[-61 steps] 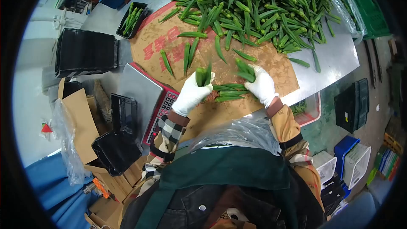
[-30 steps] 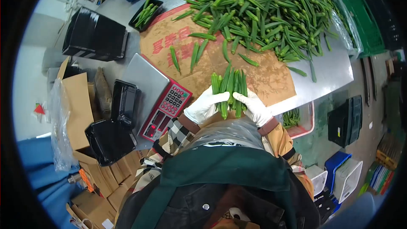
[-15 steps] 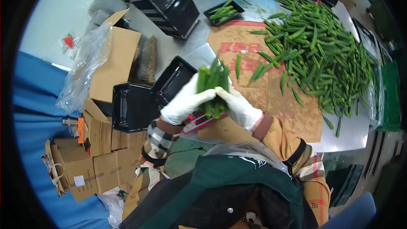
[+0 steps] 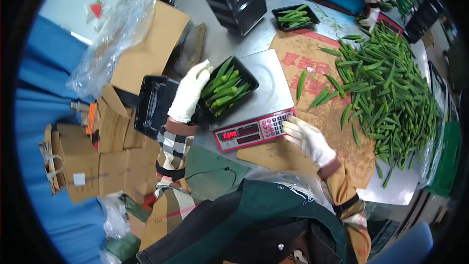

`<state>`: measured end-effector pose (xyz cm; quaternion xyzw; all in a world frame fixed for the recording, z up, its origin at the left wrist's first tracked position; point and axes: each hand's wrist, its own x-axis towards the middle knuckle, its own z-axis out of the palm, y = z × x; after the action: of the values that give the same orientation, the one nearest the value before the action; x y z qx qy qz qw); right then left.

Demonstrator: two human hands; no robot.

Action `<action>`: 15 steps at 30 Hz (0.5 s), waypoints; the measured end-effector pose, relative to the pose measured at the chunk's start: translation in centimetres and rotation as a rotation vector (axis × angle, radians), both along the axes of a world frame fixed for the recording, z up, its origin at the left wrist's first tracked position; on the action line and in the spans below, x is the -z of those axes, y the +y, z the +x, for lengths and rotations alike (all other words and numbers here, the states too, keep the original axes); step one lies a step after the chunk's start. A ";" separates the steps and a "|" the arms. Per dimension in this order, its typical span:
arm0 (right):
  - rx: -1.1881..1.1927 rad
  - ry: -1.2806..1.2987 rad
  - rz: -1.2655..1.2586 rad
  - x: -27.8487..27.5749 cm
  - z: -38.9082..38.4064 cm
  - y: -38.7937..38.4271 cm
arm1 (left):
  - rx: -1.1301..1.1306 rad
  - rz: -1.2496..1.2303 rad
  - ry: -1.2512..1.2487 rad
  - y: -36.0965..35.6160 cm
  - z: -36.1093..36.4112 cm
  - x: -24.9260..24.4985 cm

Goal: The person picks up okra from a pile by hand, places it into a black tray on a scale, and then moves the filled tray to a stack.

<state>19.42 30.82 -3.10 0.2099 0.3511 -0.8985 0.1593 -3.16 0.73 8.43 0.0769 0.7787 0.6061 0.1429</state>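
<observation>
1. Brown cardboard boxes point(image 4: 83, 166) are stacked at the far left, with a crumpled clear plastic bag point(image 4: 112, 39) above them.
2. Just right of the boxes lie empty black trays point(image 4: 154, 105), close beside the person's left wrist.
3. The gloved left hand point(image 4: 189, 93) has its grip closed over the left rim of a black tray point(image 4: 244, 76), fingers curled onto the edge.
4. That tray is filled with okra pods point(image 4: 222, 90) lying roughly parallel. It sits at the left side of the steel platter of a scale point(image 4: 264, 93).
5. The scale's red front panel shows lit digits, too small to read surely.
6. The gloved right hand point(image 4: 305, 137) is at the right end of the scale's keypad. Its grip is loose and holds nothing, with the fingertips at the buttons.
7. Further right, a brown cardboard sheet point(image 4: 293, 156) with red print covers the surface, a few loose pods lying on it.
8. A large okra pile point(image 4: 391, 88) spreads over the right side.
9. At the top, a small tray point(image 4: 294, 17) of okra sits near a co-worker's hand point(image 4: 371, 17).
</observation>
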 end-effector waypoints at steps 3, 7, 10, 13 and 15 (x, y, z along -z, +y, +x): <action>0.208 -0.250 0.060 4.1 7.1 3.1 | -0.084 0.076 0.145 -2.5 0.5 1.3; 0.327 -0.438 0.150 10.5 15.5 4.7 | -0.218 0.028 0.156 -4.1 2.5 1.7; 0.408 -0.440 0.169 11.0 16.7 4.5 | -0.281 0.021 0.158 -5.2 3.3 4.1; 0.427 -0.529 0.335 10.8 15.2 3.8 | -0.312 0.016 0.235 -4.6 3.8 4.9; 0.410 -0.550 0.409 9.9 14.5 3.2 | -0.300 -0.052 0.278 -3.9 3.9 4.8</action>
<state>33.88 33.99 -13.05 0.5360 0.4177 -0.7334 0.0195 0.78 -3.15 3.67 0.0392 0.8089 0.5839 -0.0561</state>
